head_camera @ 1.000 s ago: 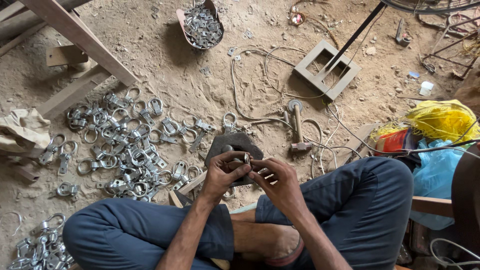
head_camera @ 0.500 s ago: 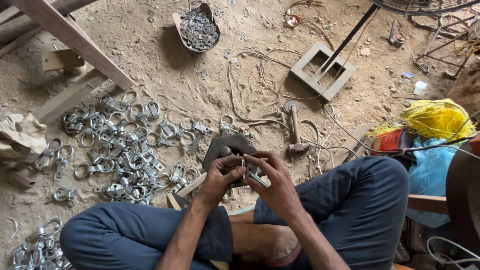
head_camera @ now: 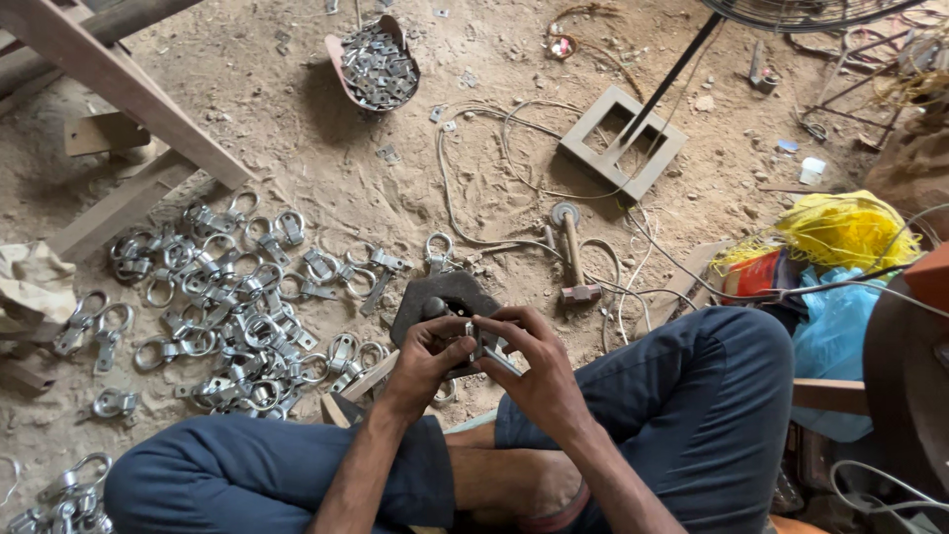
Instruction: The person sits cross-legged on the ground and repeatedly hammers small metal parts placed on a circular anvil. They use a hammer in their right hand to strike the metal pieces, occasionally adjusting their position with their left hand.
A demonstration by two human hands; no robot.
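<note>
I sit cross-legged on a sandy floor. My left hand [head_camera: 427, 358] and my right hand [head_camera: 522, 358] meet just over a dark metal block [head_camera: 443, 297] in front of my knees. Together they pinch a small shiny metal ring-and-plate fitting [head_camera: 473, 334]; most of it is hidden by my fingers. A heap of several finished ring fittings [head_camera: 222, 307] lies on the ground to my left. One loose ring fitting [head_camera: 439, 247] lies just beyond the block.
A hammer [head_camera: 573, 259] lies past the block on the right. A curved tray of small metal plates [head_camera: 376, 61] sits far ahead. Wooden beams [head_camera: 119, 84] cross the upper left. A fan stand base [head_camera: 623, 138], white cables, yellow and blue bags [head_camera: 840, 247] are on the right.
Both hands have stayed together over the dark block, with only small finger shifts on the fitting. The view has tilted slightly.
</note>
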